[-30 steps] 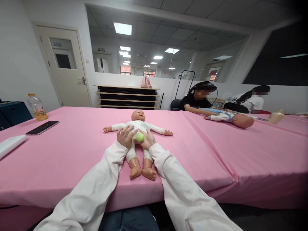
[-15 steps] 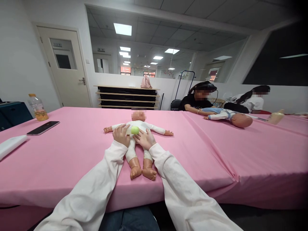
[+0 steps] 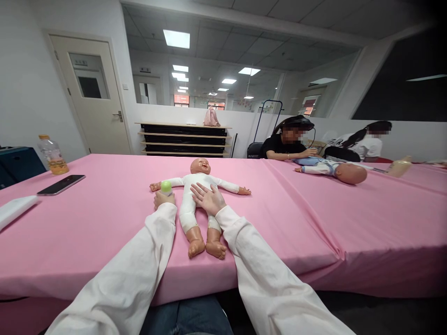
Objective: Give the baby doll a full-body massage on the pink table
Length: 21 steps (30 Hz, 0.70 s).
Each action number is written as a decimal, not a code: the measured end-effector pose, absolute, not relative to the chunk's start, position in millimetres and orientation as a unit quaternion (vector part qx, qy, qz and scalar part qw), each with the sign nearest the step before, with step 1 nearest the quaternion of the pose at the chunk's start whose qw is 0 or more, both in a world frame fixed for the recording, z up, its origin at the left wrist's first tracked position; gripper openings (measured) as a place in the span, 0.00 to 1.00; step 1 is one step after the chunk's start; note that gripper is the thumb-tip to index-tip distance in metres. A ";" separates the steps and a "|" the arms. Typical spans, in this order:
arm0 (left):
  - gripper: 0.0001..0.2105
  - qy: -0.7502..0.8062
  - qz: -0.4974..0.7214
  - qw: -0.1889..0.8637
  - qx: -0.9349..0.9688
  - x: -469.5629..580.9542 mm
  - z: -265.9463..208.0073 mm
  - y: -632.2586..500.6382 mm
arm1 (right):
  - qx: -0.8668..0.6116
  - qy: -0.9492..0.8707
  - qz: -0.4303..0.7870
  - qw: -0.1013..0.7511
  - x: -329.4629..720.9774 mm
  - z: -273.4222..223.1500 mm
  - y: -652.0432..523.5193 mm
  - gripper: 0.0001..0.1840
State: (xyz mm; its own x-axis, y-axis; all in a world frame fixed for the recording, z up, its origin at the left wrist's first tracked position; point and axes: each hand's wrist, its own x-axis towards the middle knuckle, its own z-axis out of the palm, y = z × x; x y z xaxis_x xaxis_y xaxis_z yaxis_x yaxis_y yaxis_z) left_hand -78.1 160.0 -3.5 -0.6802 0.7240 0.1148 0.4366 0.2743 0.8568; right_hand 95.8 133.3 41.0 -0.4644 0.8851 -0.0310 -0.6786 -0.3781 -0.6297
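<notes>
A baby doll (image 3: 188, 207) with a white cloth body lies on its back before me, feet toward me and arms spread. My left hand (image 3: 163, 200) is closed around a small bottle (image 3: 166, 188) with a light green cap, upright beside the doll's torso near its arm on the left. The bottle's lower part is hidden by my fingers. My right hand (image 3: 209, 199) rests flat on the doll's belly, its fingers stretched out and holding nothing.
A pink cloth (image 3: 279, 223) covers the table. At left are a phone (image 3: 62, 184), a drink bottle (image 3: 52, 156) and a white object (image 3: 16, 211). Right of me, a co-worker (image 3: 288, 142) sits by another doll (image 3: 328, 170); a pump bottle (image 3: 398, 166) stands beyond it.
My left hand has moved left off the doll's torso with the green-capped bottle, which is now more upright. My right hand stays on the belly. The co-worker's hand has lifted from the other doll.
</notes>
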 end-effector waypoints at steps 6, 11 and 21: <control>0.25 0.753 0.607 0.010 0.256 -64.5 10.1 148.6 | -0.180 -0.282 0.810 0.482 95.1 39.4 134.1 0.26; 0.21 0.512 0.629 -0.191 0.553 -55.2 16.0 128.7 | -0.196 -0.341 0.778 0.490 94.8 44.5 128.0 0.27; 0.21 0.280 0.412 -0.216 0.840 -27.7 28.6 91.1 | -0.685 -0.431 0.036 0.586 -7.2 35.4 85.6 0.22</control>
State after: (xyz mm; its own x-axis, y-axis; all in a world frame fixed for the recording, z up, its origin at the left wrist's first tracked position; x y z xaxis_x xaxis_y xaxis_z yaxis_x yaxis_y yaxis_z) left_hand -27.7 91.1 28.6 0.5041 0.2915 0.8130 0.6479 -0.7501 -0.1327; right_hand -7.2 85.6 35.4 0.6263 0.6325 0.4556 0.5480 0.0584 -0.8345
